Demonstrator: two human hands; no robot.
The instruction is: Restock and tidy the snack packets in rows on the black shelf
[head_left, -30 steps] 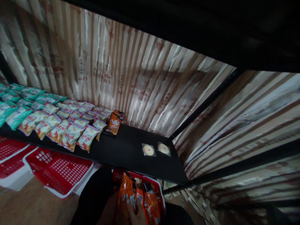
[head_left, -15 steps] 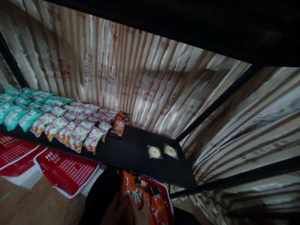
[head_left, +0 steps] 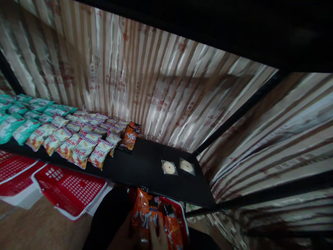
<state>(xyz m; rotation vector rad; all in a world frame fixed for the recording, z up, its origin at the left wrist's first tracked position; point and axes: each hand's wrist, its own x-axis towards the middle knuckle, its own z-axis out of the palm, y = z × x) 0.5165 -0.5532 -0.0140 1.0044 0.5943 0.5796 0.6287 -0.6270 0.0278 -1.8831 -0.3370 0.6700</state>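
Low in the view, my left hand (head_left: 125,233) is closed on the left side of an orange snack bag (head_left: 140,217), held upright above a red basket (head_left: 184,216). My right hand (head_left: 158,238) grips an orange bag (head_left: 155,216) close beside it, its fingers lying over the front. The undersides of both hands are cut off or dark. More orange bags (head_left: 173,229) lie in the basket to the right. On the black shelf (head_left: 140,170) ahead, an orange bag (head_left: 130,136) stands at the end of rows of white shrimp-snack bags (head_left: 83,152).
Teal bags (head_left: 26,130) fill the shelf's left end. Two round wrapped items (head_left: 169,168) lie toward its right end. Red baskets (head_left: 70,187) stand below the front edge. A dark upper shelf (head_left: 221,31) hangs overhead, and a slanted post (head_left: 234,116) stands at right.
The orange bags in my hands have separated slightly, so two now show side by side. My right hand's fingers have shifted over the right-hand one. The view has moved slightly right.
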